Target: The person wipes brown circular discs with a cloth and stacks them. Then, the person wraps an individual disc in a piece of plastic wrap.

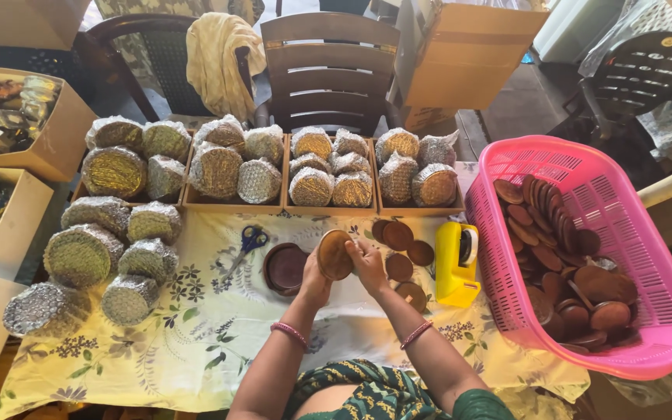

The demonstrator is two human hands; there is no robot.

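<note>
Your single head camera looks steeply down and forward over the bench [196,342], close above your forearms, taking in the pink basket [647,257] at right and the wooden chair [328,70] beyond.

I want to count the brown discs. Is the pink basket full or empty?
Partly full. The pink basket holds a pile of brown discs along its left side and bottom, while much of its right side shows bare mesh.
</note>
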